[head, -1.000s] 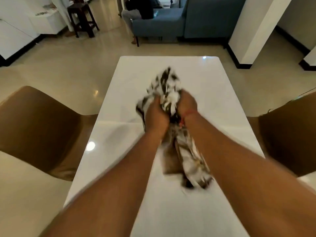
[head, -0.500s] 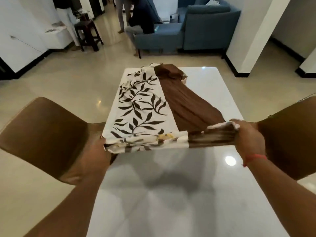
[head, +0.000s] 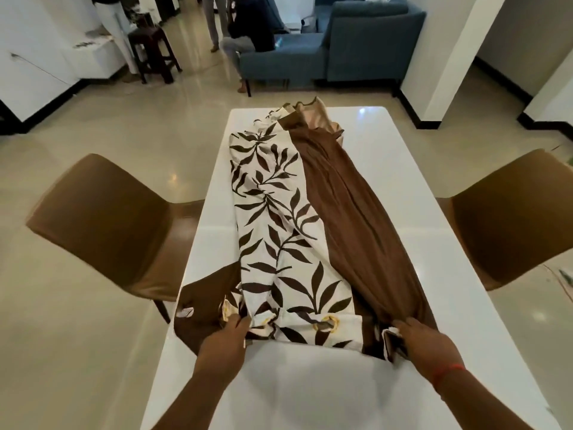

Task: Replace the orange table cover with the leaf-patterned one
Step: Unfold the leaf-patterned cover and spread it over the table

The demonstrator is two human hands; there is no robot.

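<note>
The leaf-patterned cover (head: 279,237) lies lengthwise down the middle of the white table (head: 418,187), still partly folded into a long strip. Its left half shows dark leaves on a cream ground; its right half is plain brown, gathered into long creases. The far end is bunched near the far edge of the table, where a paler underside shows. The near end sits just ahead of the person, and a brown flap spreads from it toward the table's left edge.

The left hand (head: 224,339) grips the near left corner of the cover, fingers curled over the bunched hem beside a metal eyelet (head: 325,324) (a second eyelet shows close to the fingers). The right hand (head: 424,342) grips the near right corner, its fingers closed over a folded wad of the cloth; a red thread (head: 448,372) circles that wrist. The two hands are well apart, each at one end of the near hem.

A brown chair (head: 102,218) stands at the table's left side and another chair (head: 508,215) at its right. Beyond the table are a blue sofa (head: 350,48) with a seated person (head: 248,29) at its left end, a dark stool (head: 153,52) and a white pillar (head: 446,51).
</note>
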